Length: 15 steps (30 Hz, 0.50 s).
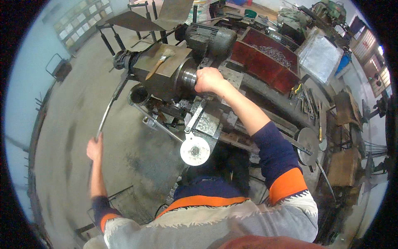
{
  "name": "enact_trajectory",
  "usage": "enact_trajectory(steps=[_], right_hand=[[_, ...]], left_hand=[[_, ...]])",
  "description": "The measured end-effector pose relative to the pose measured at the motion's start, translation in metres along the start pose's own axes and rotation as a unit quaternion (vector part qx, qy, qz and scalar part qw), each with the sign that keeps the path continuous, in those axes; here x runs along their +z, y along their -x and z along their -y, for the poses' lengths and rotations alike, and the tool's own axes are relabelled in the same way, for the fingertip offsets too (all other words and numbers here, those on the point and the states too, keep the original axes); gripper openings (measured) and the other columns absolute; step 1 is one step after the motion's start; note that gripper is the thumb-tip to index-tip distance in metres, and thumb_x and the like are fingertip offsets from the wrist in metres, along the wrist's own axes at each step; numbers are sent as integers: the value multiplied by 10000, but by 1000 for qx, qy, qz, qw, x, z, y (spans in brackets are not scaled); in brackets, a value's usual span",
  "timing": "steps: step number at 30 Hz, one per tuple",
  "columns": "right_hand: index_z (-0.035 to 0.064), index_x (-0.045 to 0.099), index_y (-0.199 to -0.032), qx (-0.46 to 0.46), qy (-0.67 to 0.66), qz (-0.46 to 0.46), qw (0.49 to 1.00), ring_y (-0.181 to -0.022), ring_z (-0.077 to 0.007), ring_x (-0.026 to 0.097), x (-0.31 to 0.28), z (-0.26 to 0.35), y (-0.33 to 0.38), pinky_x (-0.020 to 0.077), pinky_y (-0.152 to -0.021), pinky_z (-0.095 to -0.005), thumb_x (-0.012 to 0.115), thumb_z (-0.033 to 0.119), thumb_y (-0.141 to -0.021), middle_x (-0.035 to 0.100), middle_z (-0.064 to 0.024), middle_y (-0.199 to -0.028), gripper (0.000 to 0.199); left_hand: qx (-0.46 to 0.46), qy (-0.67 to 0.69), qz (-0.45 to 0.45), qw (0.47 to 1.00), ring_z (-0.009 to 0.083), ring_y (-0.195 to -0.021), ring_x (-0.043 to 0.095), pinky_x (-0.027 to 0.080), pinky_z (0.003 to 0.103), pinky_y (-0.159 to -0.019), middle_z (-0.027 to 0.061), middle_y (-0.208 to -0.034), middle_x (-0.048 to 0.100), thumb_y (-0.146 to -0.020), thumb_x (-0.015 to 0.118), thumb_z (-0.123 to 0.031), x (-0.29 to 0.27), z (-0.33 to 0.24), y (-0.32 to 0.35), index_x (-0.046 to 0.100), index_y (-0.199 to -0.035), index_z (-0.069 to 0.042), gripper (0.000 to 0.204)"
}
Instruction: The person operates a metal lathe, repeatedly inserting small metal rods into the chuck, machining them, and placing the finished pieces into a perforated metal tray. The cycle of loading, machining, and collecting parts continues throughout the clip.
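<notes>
My left hand (95, 147) is wrapped round the lower end of a long metal lever (108, 108) that runs up to the left end of the lathe's headstock (163, 83). At the right face of the round, shiny chuck (188, 77), my right hand (209, 79) is closed with its fingers curled in. Whatever those fingers hold, if anything, is hidden behind the hand. A wooden-handled brush (156, 67) lies on top of the headstock. Below the right hand are the metal carriage (207, 124) and a pale round handwheel (195, 151).
Behind the chuck stands a ribbed motor (211, 38). A dark red tray (265, 68) holds many small metal pieces. Hand tools (309, 103) lie to the right, near another handwheel (308, 146). A metal sheet stand (134, 20) is at the far left on the concrete floor.
</notes>
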State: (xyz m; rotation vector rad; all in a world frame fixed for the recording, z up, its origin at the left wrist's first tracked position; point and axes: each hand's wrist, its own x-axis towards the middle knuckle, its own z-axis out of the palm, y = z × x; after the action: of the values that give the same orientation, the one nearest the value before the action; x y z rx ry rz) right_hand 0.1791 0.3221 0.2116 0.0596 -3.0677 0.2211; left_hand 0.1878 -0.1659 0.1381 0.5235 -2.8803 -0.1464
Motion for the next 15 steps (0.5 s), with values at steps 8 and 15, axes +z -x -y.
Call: enact_trajectory(steps=[8,15], right_hand=[[93,674,-810,11,72,-12,997,-1018,-316,524,-10,2,15,366,-920,-430,639,240,-535,626,-131,-980,313],[111,669,-934,-225,-355,-240,875,-960,-334,529,18,-33,145,421,-845,-409,638,254,-534,594,-137,-1081,427]], left_hand=[[62,-22,22,998,364,-791,600,466,442,-692,185,-817,624,-751,591,-479,-13,-31,42,608,-803,-30,452],[324,428,179,824,210,-861,617,471,295,-770,143,-917,636,-791,586,-113,-67,-151,84,609,-959,37,226]])
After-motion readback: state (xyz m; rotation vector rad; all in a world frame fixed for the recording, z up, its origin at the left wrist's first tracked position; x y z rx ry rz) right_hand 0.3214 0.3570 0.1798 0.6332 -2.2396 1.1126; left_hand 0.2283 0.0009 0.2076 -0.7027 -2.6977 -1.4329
